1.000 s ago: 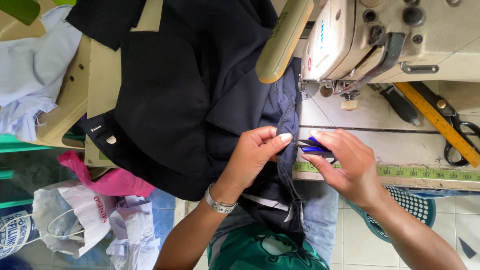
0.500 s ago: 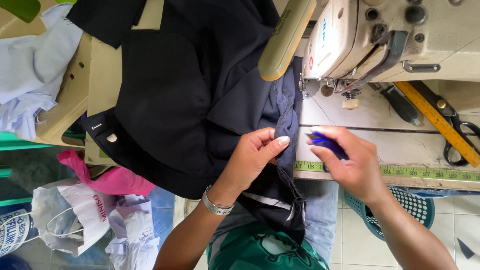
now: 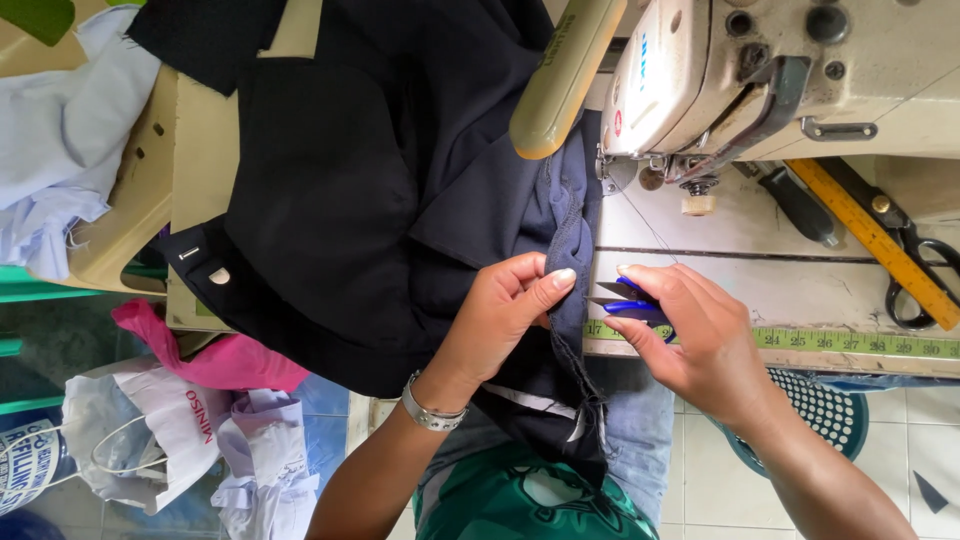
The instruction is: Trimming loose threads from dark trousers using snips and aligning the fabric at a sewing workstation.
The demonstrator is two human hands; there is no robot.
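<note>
Beside the sewing machine, the left hand pinches the dark garment's edge, while the right hand (fingers clamped) holds blue snips just beside that fabric, above the tape measure.

A sewing workshop: an industrial sewing machine stands on a worn table with a tape measure along its near edge, a yellow ruler and scissors at the right, cloth piles at the left.
</note>
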